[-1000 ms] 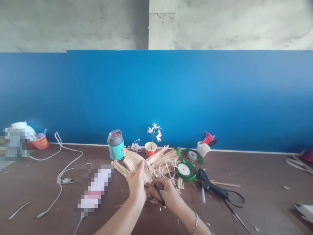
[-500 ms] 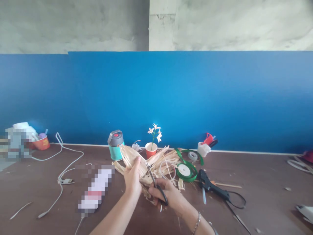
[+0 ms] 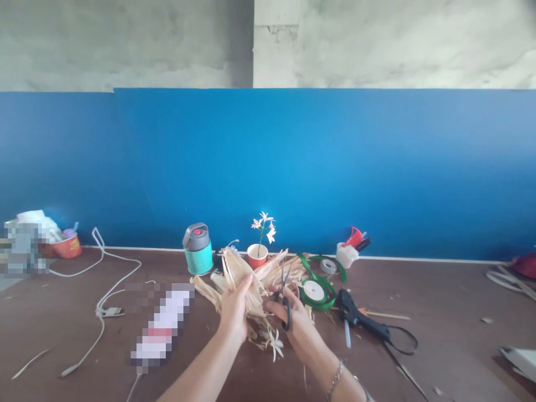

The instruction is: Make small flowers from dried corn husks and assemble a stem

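Observation:
A pale dried husk (image 3: 238, 272) is held up in my left hand (image 3: 235, 310), the thumb pressed on its face. My right hand (image 3: 293, 318) grips black-handled scissors (image 3: 286, 307); their blades point up and stand apart, to the right of the husk. More dried husks (image 3: 280, 269) lie in a heap behind and under both hands. Below the hands, a small pale flower (image 3: 274, 344) shows above the table. Behind the heap, a red and white cup (image 3: 257, 257) holds a stem with pale flowers (image 3: 263, 226).
A teal and grey container (image 3: 198, 250) stands at the back left. Right of the heap are a green ribbon spool (image 3: 317, 293), a tape roll (image 3: 328, 266), a white cup (image 3: 347, 255) and a black glue gun (image 3: 362, 319). A white cable (image 3: 100, 301) lies on the left.
The scissors have come away from the husk and now point upward with parted blades. My left hand and the husk have shifted right. The small flower below the hands has come into view.

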{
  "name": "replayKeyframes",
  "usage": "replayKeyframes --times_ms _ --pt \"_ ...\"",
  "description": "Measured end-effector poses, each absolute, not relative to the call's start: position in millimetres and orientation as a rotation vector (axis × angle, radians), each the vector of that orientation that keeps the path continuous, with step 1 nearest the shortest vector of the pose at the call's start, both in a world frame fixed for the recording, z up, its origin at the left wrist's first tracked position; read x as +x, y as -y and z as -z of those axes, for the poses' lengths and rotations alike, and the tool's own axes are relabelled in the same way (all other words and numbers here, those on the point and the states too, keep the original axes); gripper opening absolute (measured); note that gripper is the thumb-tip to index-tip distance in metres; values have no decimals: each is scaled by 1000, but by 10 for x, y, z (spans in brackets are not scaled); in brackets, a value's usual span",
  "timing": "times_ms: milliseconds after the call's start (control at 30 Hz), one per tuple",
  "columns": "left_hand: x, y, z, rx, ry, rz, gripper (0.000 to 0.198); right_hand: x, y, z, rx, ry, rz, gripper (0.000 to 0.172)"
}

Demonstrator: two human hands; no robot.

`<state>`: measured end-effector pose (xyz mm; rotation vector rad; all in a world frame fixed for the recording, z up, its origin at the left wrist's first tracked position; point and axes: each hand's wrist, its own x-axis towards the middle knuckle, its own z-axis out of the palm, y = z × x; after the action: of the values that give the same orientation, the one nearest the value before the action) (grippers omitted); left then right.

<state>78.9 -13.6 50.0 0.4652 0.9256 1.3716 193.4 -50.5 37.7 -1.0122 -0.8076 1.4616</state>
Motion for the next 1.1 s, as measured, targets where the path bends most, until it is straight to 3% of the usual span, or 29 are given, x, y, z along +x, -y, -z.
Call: replayKeyframes --times_ms 200,400,667,900,1100 --pt "881 237 -507 490 -882 -1197 33 1933 488 -337 -1003 820 -1409 50" --pt "815 163 -527 468 -975 -1266 37 2003 399 -224 -1091 887 -1357 45" --pt "722 31 -415 518 -994 -1473 34 2146 290 -51 -1341 1208 -1027 22" --pt "695 21 -456 466 -932 -1591 34 2026 485 -349 -1220 1203 -1578 42" --pt "714 28 -422 469 -955 -1624 35 1931 525 -317 -1180 1226 -1618 49"
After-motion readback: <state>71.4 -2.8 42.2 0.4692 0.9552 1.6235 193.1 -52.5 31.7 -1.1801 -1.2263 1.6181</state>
